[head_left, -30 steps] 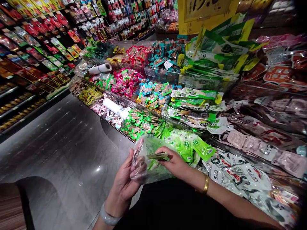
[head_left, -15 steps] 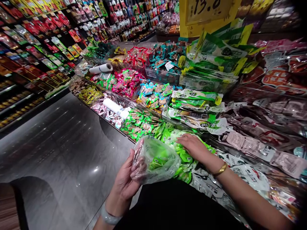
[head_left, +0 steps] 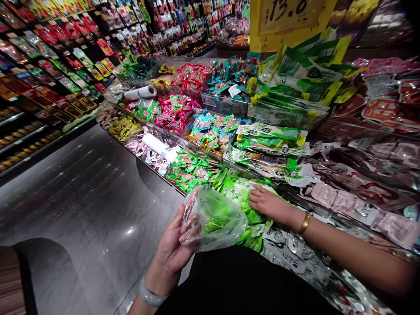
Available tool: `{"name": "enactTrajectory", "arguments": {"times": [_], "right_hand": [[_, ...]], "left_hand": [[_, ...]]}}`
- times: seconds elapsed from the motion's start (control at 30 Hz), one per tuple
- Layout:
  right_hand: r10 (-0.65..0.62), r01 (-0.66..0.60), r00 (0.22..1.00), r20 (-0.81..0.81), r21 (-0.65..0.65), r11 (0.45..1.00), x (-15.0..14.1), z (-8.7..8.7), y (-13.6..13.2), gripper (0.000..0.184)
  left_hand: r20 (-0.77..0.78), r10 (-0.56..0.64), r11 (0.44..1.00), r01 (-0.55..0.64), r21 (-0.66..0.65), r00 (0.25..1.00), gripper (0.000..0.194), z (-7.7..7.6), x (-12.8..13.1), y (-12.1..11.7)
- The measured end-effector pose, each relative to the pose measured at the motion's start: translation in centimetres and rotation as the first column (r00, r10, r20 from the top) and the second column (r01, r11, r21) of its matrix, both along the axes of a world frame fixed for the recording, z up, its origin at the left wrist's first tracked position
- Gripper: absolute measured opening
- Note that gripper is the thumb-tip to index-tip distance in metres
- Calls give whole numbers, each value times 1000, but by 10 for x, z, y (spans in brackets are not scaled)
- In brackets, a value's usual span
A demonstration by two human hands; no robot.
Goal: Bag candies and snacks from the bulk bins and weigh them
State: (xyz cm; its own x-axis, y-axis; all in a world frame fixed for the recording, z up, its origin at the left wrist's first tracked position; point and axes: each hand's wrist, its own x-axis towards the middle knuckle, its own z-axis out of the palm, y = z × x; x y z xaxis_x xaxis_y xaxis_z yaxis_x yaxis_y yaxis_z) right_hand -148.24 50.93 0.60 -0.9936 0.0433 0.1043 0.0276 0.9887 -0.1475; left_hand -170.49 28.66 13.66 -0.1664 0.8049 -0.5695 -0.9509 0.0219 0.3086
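Observation:
My left hand (head_left: 179,238) is closed on a clear plastic bag (head_left: 226,236), its fingers showing through the film. Some small bright green snack packets are visible through the bag's side. To the right of the bag, my right hand (head_left: 267,203) lies on a heap of green and white snack packets (head_left: 239,190). Its fingers are stretched out over the packets, and no packet shows lifted in them. Beside the heap, on the left, is a compartment of small brown-and-green wrapped snacks (head_left: 190,170).
Rolls of plastic bags (head_left: 159,147) lie on the left compartments. Long green-and-white packs (head_left: 269,151) fill a clear bin behind my right hand, below a yellow price sign (head_left: 288,22). White and silver packs (head_left: 288,247) lie under my right forearm. Grey floor (head_left: 98,210) stretches left.
My right hand has shifted slightly right over the green packets, and its fingers are straighter. The left hand and the bag have stayed almost still.

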Motion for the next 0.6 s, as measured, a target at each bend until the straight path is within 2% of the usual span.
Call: {"name": "enactTrajectory", "arguments": {"times": [0.1, 0.17, 0.23, 0.27, 0.3, 0.33, 0.37, 0.43, 0.47, 0.5, 0.53, 0.57, 0.6], "right_hand": [[-16, 16, 1000, -5, -21, 1000, 7, 7, 5, 21], [-75, 74, 997, -20, -45, 996, 13, 14, 10, 20], [-214, 201, 973, -90, -135, 970, 17, 21, 13, 20], [-309, 272, 939, -151, -226, 936, 18, 25, 12, 18], [-417, 328, 883, -217, -352, 877, 17, 29, 8, 15], [-533, 353, 801, -273, -504, 788, 15, 33, 2, 13], [-639, 330, 709, -298, -660, 675, 11, 38, -7, 14], [-775, 190, 583, -245, -886, 423, 0, 48, -32, 21], [-793, 114, 575, -201, -940, 321, -8, 53, -45, 23], [-778, 57, 603, -178, -963, 264, -15, 57, -59, 22], [-751, 14, 633, -187, -967, 253, -23, 59, -71, 19], [-714, -18, 663, -223, -959, 283, -30, 61, -81, 16], [-671, -31, 693, -265, -940, 339, -36, 60, -88, 14]], "left_hand": [[12, -8, 1000, 8, 1, 1000, 31, -2, -1, 0], [25, -15, 1000, 15, -7, 1000, 34, -2, -2, 0], [49, -13, 1000, 14, -11, 999, 36, -1, -2, 1], [65, -10, 1000, 11, -14, 998, 38, -1, -1, 2], [77, -7, 1000, 8, -19, 997, 40, 0, -1, 3], [86, -4, 1000, 6, -25, 996, 42, 1, -1, 4], [90, 0, 1000, 3, -31, 996, 43, 2, 0, 5], [93, -3, 999, 7, -48, 996, 46, 2, 1, 6], [89, -3, 999, 7, -52, 996, 46, 2, 2, 7], [82, -1, 998, 6, -56, 997, 46, 2, 2, 6], [74, -3, 998, 7, -60, 997, 45, 3, 3, 6], [66, -7, 998, 11, -64, 998, 44, 3, 3, 5], [58, -15, 997, 19, -69, 998, 43, 3, 3, 4]]}}
